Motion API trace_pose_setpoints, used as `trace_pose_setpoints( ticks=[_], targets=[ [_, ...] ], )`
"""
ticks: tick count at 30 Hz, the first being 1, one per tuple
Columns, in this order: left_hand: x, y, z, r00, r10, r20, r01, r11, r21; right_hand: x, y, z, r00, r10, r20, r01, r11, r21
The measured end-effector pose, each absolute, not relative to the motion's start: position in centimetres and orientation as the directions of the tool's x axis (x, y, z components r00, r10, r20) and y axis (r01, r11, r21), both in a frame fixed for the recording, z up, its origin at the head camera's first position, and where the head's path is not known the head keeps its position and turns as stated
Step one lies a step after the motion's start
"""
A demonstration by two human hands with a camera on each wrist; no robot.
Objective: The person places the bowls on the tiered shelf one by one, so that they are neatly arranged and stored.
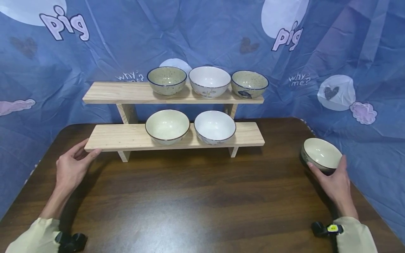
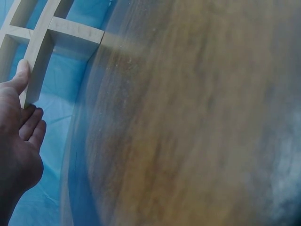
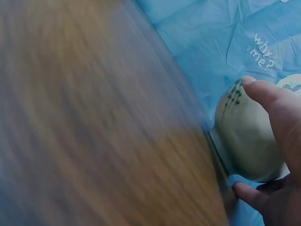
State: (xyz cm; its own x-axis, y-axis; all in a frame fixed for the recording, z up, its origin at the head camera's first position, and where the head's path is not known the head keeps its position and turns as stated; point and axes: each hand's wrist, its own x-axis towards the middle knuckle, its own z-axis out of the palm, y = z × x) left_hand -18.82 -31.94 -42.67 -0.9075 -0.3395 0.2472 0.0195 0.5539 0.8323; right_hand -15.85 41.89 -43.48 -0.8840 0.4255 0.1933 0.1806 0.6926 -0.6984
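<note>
At the far left, my left hand grips the left end of the lower board of a two-tier wooden shelf, thumb at the front edge. In the left wrist view the thumb lies on one side of the board and the fingers curl past its end. On the right, my right hand holds a cream bowl, rim up and slightly tilted, near the table's right edge. The right wrist view shows the thumb at the rim of this bowl, green marks on its outside, and fingers under its base.
On the lower board stand a cream bowl and a white bowl. The upper board carries a speckled bowl, a white flowered bowl and another speckled bowl. Behind the brown table hangs a blue cloth.
</note>
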Motion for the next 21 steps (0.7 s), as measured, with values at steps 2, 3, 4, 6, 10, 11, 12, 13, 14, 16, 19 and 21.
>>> trace_pose_setpoints(
  ticks=[2,3,4,6,10,11,12,13,14,16,19,21],
  targets=[
    [-18.83,-31.94,-42.71,-0.906,-0.341,0.249,0.021,0.553,0.833,-16.05,41.76,-43.64,-0.878,0.435,0.198,0.178,0.683,-0.708],
    [-18.83,-31.95,-42.71,-0.906,-0.342,0.249,0.02,0.554,0.832,-16.15,41.7,-43.71,-0.877,0.44,0.192,0.184,0.678,-0.712],
    [-18.84,-31.95,-42.72,-0.906,-0.342,0.25,0.02,0.555,0.831,-16.25,41.66,-43.78,-0.877,0.444,0.186,0.19,0.675,-0.713],
    [-18.83,-31.96,-42.72,-0.905,-0.343,0.251,0.018,0.559,0.829,-16.34,41.58,-43.88,-0.874,0.454,0.176,0.203,0.668,-0.716],
    [-18.82,-32.01,-42.71,-0.904,-0.344,0.253,0.017,0.563,0.826,-16.58,41.54,-43.89,-0.86,0.478,0.178,0.22,0.663,-0.715],
    [-18.81,-32.03,-42.71,-0.904,-0.344,0.252,0.017,0.562,0.827,-16.6,41.52,-43.87,-0.858,0.484,0.172,0.228,0.659,-0.717],
    [-18.8,-32.05,-42.72,-0.904,-0.343,0.253,0.017,0.564,0.826,-16.62,41.51,-43.85,-0.856,0.49,0.166,0.236,0.655,-0.718],
    [-18.8,-32.06,-42.73,-0.904,-0.344,0.254,0.018,0.562,0.827,-16.65,41.51,-43.85,-0.854,0.494,0.16,0.242,0.65,-0.72],
    [-18.8,-32.05,-42.74,-0.903,-0.345,0.255,0.02,0.56,0.828,-16.65,41.5,-43.84,-0.853,0.499,0.15,0.25,0.644,-0.723],
    [-18.81,-32.03,-42.77,-0.902,-0.346,0.257,0.024,0.555,0.832,-16.63,41.46,-43.83,-0.85,0.509,0.138,0.26,0.632,-0.729],
    [-18.81,-31.97,-42.78,-0.902,-0.344,0.262,0.034,0.55,0.835,-16.58,41.47,-43.89,-0.838,0.523,0.153,0.257,0.626,-0.736],
    [-18.79,-31.97,-42.76,-0.902,-0.341,0.267,0.037,0.553,0.832,-16.62,41.46,-43.93,-0.831,0.529,0.174,0.247,0.629,-0.737]
  ],
)
